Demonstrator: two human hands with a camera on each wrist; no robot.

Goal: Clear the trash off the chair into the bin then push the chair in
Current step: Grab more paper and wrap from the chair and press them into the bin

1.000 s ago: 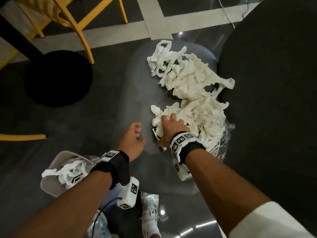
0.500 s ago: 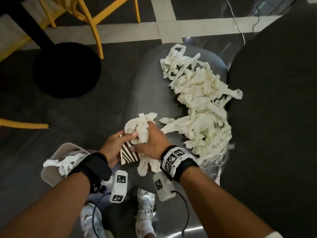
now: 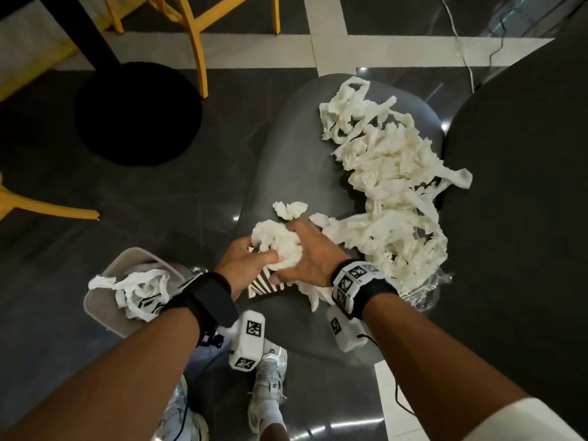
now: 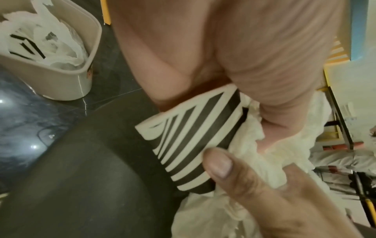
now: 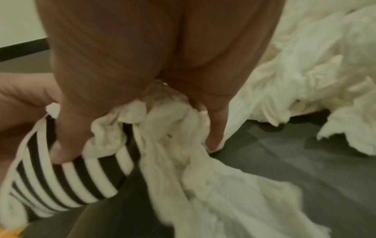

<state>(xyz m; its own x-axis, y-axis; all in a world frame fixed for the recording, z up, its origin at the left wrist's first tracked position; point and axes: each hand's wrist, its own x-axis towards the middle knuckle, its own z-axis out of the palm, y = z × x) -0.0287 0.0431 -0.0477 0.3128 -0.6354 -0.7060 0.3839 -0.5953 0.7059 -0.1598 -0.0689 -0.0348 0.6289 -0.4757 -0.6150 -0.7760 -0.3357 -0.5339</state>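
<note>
Here crumpled white tissue wraps striped cup.

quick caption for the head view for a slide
Both hands gather a wad of tissue and a striped cup off the chair, bin alongside.

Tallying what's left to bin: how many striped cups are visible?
1 for sure: the striped cup, held with tissue between the left hand and right hand above the chair. Something black-striped in the bin may be another.

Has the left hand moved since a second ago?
Yes. The left hand has gone from open over the bare dark grey chair seat toward the right hand, and now grips the black-and-white striped paper cup.
</note>
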